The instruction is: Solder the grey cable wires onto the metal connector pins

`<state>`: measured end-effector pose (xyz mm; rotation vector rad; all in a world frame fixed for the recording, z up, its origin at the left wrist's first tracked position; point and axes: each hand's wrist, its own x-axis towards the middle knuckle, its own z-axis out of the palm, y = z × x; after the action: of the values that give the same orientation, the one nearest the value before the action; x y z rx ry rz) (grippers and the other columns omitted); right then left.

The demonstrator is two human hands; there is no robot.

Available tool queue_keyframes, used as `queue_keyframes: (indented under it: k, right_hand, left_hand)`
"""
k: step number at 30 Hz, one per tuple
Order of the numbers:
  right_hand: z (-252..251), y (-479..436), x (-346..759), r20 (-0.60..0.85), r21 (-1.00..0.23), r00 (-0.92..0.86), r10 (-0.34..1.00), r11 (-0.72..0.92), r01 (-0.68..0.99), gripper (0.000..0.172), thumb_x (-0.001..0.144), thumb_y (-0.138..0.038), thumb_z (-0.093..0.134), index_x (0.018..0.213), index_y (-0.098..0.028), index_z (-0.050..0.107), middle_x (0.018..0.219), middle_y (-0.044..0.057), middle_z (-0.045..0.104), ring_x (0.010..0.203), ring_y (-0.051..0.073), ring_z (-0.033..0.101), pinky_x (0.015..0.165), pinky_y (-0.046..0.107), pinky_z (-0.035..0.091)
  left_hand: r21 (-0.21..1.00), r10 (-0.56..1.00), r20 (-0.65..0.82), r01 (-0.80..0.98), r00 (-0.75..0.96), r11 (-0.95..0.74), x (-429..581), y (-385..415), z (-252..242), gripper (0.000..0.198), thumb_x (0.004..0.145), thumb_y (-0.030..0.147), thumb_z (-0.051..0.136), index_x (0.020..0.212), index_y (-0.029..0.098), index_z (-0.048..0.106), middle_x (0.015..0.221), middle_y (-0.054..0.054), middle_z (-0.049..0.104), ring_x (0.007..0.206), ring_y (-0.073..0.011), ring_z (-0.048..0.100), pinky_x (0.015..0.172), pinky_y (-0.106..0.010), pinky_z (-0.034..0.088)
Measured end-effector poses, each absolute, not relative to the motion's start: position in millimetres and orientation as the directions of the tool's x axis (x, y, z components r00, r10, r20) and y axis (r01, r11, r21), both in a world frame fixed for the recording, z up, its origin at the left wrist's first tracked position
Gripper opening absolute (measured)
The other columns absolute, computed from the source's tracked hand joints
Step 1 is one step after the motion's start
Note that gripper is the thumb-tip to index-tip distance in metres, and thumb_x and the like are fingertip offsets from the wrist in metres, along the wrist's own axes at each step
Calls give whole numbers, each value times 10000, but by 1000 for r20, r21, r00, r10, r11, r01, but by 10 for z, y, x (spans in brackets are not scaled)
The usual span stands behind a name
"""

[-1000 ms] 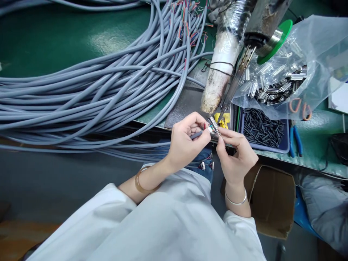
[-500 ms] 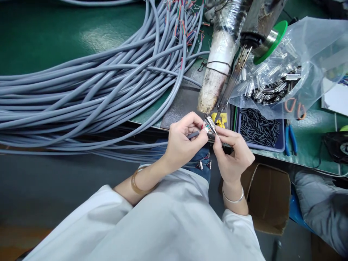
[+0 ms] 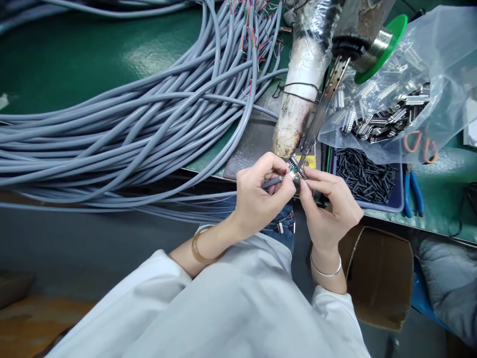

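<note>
Pinching a cable (image 3: 272, 182) that should bend easily, the left hand (image 3: 261, 195) is nearly closed; the right hand (image 3: 331, 206) seems to pinch the plug (image 3: 293, 162) by its edge, a good hold, beside the iron (image 3: 325, 107).

Grey multicore cables (image 3: 167, 117) are heaped across the green surface (image 3: 112, 54), where a dark flat sheet (image 3: 244, 149), purple tray (image 3: 400, 199) and blue-handled pliers (image 3: 417, 194) are also laid

Cool, fairly even light leaves a pale glare on the green counter (image 3: 143, 58), while the floor (image 3: 104, 243) below lies dim and the lower-left corner looks soft.
</note>
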<state>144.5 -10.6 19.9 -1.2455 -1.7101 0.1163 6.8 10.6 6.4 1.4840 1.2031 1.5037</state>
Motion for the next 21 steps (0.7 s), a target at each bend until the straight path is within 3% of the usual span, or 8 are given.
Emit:
queue_keyframes:
  k: [4,10,13,15,18,21]
  right_hand:
    - [202,-119,1441,648,-550,-5,762,472,689,173,858,-90,725,937,-240,691,1034,11,794,936,167,769,841,315,636]
    - [114,-179,1485,607,-613,35,794,439,657,140,914,-124,663,994,-237,642,1038,22,792,944,162,771,740,270,631]
    - [146,-222,1534,629,-583,50,776,429,690,148,928,-146,660,1032,-251,664,916,-2,773,750,131,738,589,241,567]
    - [197,-249,1557,623,-524,0,782,418,743,180,929,-156,670,1071,-264,692,791,-31,730,593,91,639,524,228,492]
    - [265,-280,1561,548,-469,-120,828,423,776,187,934,-168,673,1095,-252,714,720,-45,691,550,70,571,538,219,461]
    - [281,-314,1554,499,-492,-183,847,451,745,119,925,-165,683,1018,-232,717,708,-49,694,558,67,599,568,211,483]
  left_hand:
    - [944,943,322,101,-78,-314,53,114,104,104,818,103,652,785,180,591,686,43,569,547,-50,509,525,-158,426]
    - [987,989,147,68,-11,-146,39,97,115,111,802,128,646,744,184,568,678,22,580,581,-76,547,532,-177,437]
    - [991,992,110,66,69,-115,6,77,125,89,799,151,657,754,182,586,684,15,590,594,-87,551,547,-189,444]
    - [995,985,81,39,152,-88,-27,64,138,74,804,158,660,768,175,597,697,11,597,596,-84,544,558,-193,447]
    - [999,976,26,-40,217,-17,-78,54,160,70,808,162,668,784,163,602,695,15,584,575,-67,507,547,-182,431]
    - [990,978,-30,-130,204,58,-109,54,180,101,773,153,690,764,157,589,650,34,556,521,-44,446,486,-161,376]
